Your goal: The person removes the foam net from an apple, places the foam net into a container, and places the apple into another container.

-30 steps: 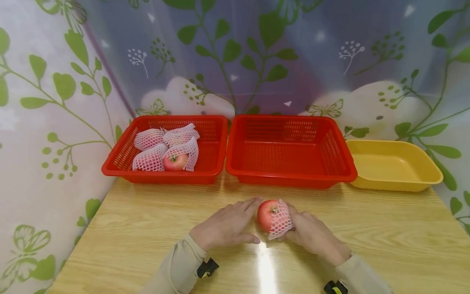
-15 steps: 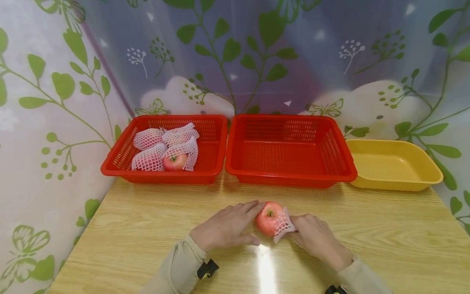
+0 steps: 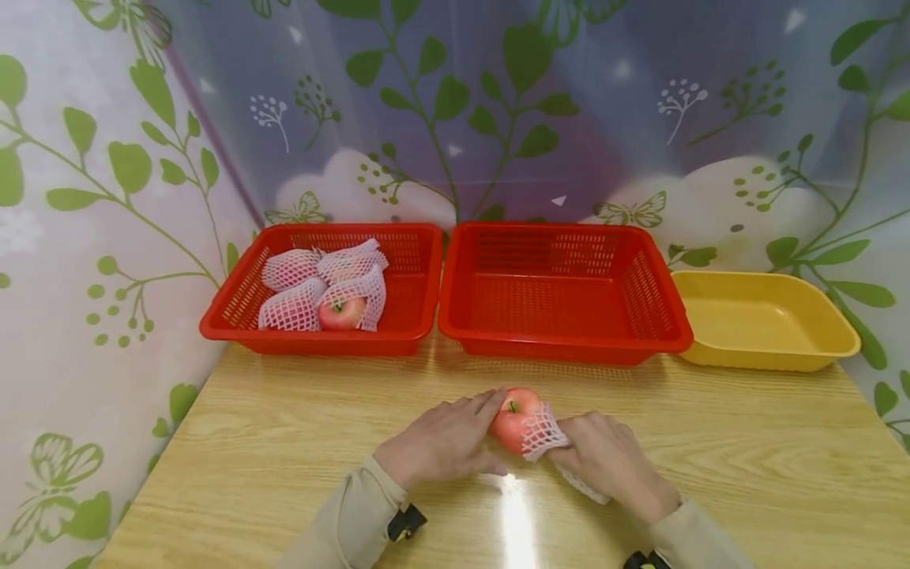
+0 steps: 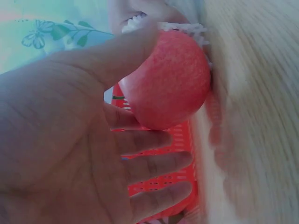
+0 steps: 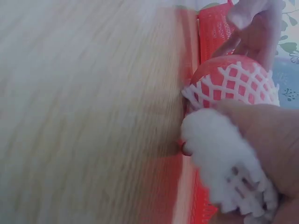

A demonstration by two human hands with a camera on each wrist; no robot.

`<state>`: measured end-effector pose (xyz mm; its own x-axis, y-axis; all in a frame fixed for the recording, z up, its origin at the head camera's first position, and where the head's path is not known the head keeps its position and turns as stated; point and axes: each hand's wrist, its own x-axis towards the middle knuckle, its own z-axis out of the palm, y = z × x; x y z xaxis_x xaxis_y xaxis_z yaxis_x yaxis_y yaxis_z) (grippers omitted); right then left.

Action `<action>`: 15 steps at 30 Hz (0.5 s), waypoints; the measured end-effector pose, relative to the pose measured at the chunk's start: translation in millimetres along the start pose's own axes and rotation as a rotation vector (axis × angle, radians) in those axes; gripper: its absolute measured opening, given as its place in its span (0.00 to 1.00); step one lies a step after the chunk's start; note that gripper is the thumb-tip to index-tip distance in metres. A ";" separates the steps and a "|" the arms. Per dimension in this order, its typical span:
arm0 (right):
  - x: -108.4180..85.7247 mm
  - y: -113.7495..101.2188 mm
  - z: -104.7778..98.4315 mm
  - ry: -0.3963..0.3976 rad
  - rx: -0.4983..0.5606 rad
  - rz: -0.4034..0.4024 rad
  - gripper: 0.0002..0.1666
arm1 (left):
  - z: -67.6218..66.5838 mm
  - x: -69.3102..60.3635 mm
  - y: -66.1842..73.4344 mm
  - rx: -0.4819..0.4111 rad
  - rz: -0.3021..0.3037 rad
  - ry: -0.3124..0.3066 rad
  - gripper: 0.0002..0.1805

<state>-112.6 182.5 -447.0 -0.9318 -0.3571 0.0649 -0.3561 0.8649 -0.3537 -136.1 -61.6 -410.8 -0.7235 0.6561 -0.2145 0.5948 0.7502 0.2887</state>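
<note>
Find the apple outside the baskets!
In the head view, the apple is right of centre, between left hand and right hand, in front of the middle basket.

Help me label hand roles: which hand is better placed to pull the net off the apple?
Right hand, probably: it grips the net, which covers only part of the apple. The left hand touches the apple's other side, better suited to steadying.

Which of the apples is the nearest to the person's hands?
The apple between the left hand and the right hand, which grips its white foam net. The other visible apples lie in the left red basket.
</note>
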 end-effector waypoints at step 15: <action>-27.7 25.6 -40.0 -0.058 0.082 0.252 0.24 | 0.0 2.7 3.0 -0.003 0.047 0.079 0.43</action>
<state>-98.7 228.7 -420.5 -0.9838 -0.1562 -0.0877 -0.1046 0.8985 -0.4264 -136.3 -57.6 -410.5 -0.7204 0.6819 -0.1265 0.6275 0.7186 0.2998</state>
